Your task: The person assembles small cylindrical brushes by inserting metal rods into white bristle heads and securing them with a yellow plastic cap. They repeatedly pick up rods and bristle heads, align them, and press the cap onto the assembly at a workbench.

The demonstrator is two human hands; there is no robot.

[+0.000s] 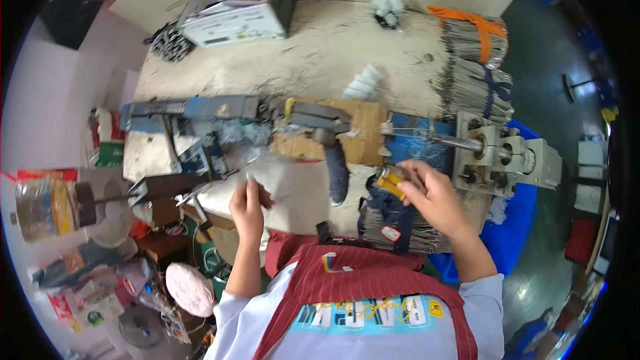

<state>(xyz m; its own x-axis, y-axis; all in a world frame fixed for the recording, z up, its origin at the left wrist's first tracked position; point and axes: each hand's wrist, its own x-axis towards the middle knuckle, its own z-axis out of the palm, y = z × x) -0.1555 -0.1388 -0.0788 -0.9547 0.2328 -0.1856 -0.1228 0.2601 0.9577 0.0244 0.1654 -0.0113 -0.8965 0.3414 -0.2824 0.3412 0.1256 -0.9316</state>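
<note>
My right hand [430, 195] is closed round a short yellow, see-through cylinder [392, 181] with a dark end. Its exact kind does not show. It is held over the near edge of a blue plate, above a bundle of thin grey strips. My left hand [249, 208] is raised over the near left of the bench with thumb and fingers pressed together. A tiny pale tip shows above them, too small to name. Between the hands lies a hammer [336, 170] with a dark wrapped handle. Its head rests by a worn metal block [313, 117] on a cardboard sheet [370, 130].
A long blue metal rail [220, 107] runs along the left. At right stands a metal fixture [493, 153] with a shaft. Tied bundles of grey strips [475, 87] lie behind it, beside a blue bin [517, 233]. A white box [237, 23] sits at the back.
</note>
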